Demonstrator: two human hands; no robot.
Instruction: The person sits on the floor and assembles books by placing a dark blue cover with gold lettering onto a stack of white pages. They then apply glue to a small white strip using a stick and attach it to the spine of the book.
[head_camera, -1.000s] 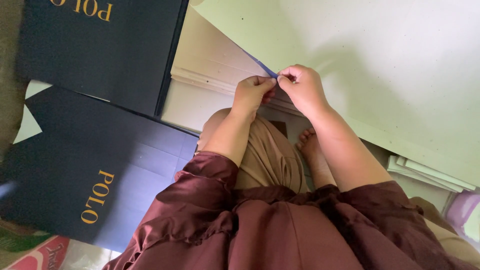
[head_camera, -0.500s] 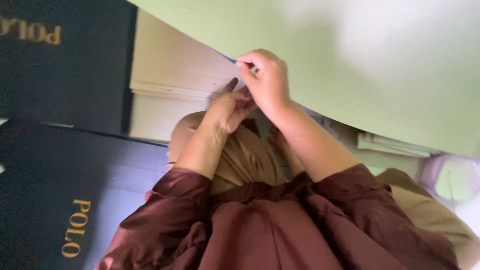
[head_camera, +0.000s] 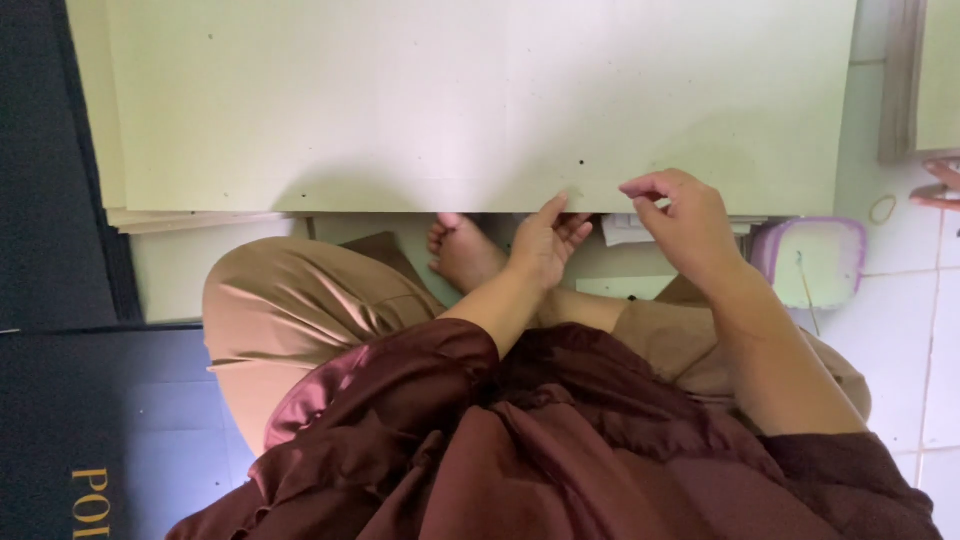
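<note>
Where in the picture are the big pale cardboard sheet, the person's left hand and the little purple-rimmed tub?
pale cardboard sheet (head_camera: 450, 100): head view, on its bare flat face.
left hand (head_camera: 545, 245): head view, on the back of the hand, fingers at the sheet's near edge.
purple-rimmed tub (head_camera: 810, 262): head view, on its pale top.

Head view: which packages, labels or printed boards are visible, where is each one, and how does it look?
Dark navy flat box: lower left, rectangular, gold lettering at its bottom edge.
Second dark navy panel: left edge, tall, plain here.
Pale green board: top centre, large, flat, unprinted; both hands at its near edge.
</note>
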